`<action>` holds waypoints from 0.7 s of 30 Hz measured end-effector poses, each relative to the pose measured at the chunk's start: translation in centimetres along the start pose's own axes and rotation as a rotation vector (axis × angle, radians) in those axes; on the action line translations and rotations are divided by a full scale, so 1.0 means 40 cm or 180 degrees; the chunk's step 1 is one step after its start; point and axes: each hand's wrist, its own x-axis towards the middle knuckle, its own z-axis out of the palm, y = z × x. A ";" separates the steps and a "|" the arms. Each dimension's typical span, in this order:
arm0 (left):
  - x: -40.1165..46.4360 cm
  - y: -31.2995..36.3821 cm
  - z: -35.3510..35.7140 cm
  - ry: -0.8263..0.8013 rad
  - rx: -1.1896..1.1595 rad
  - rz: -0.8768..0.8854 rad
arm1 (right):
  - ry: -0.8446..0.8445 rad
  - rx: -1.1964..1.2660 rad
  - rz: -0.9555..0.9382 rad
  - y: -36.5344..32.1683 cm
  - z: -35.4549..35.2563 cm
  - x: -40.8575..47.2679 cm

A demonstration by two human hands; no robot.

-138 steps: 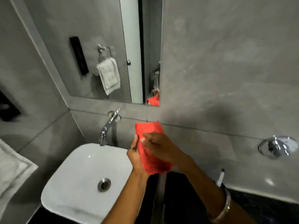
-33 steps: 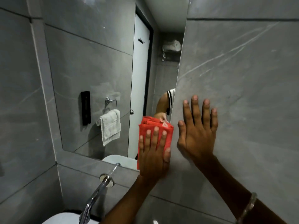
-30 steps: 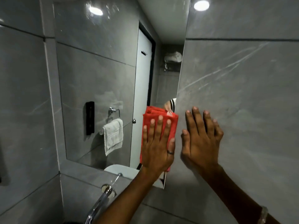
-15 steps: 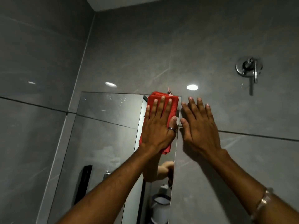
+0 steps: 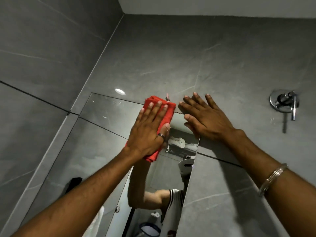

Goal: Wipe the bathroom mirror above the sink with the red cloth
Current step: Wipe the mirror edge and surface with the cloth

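The folded red cloth [image 5: 166, 110] lies flat against the mirror [image 5: 102, 134] near its top right corner. My left hand [image 5: 147, 132] presses on the cloth with its fingers spread, covering most of it; a ring shows on one finger. My right hand [image 5: 203, 118] rests flat with fingers apart, palm on the grey wall tile just right of the mirror's edge and fingertips near the top corner, holding nothing. The mirror reflects an arm, a door and a grey wall.
A chrome wall valve [image 5: 284, 101] with a lever sticks out of the grey tile wall to the right. The side wall [image 5: 34, 65] meets the mirror wall at a corner on the left. The white ceiling [image 5: 213, 6] is close above.
My left hand and the cloth have slid a little left along the mirror's top edge. The view has tilted further up, showing the ceiling. My right hand stays flat by the mirror's right edge.
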 end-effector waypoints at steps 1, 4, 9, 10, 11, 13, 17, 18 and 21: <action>-0.002 -0.026 -0.002 0.0008 0.0029 -0.0020 | -0.0047 -0.0046 -0.0046 0.002 -0.002 0.006; -0.007 -0.090 -0.013 0.0030 0.0036 -0.0042 | -0.0179 -0.0152 -0.0210 -0.001 -0.010 0.043; -0.007 -0.171 -0.020 0.0021 0.0070 -0.0087 | -0.0238 -0.0108 -0.0545 -0.069 -0.011 0.174; -0.005 -0.187 -0.018 0.0014 0.0075 -0.0088 | -0.0226 -0.0095 -0.0598 -0.086 -0.008 0.204; -0.003 -0.207 -0.019 0.0008 0.0091 -0.0083 | -0.0210 -0.0065 -0.0629 -0.106 -0.004 0.238; -0.002 -0.248 -0.020 0.0022 0.0127 -0.0084 | -0.0158 -0.0051 -0.0625 -0.139 0.010 0.302; -0.005 -0.352 -0.044 0.0066 0.0087 -0.0175 | 0.0046 -0.0313 -0.0596 -0.162 0.042 0.382; -0.008 -0.384 -0.050 0.0055 0.0091 -0.0195 | 0.0087 -0.0360 -0.0612 -0.163 0.049 0.394; -0.008 -0.452 -0.064 -0.0001 0.0045 -0.0173 | 0.0127 -0.0476 -0.0665 -0.162 0.056 0.411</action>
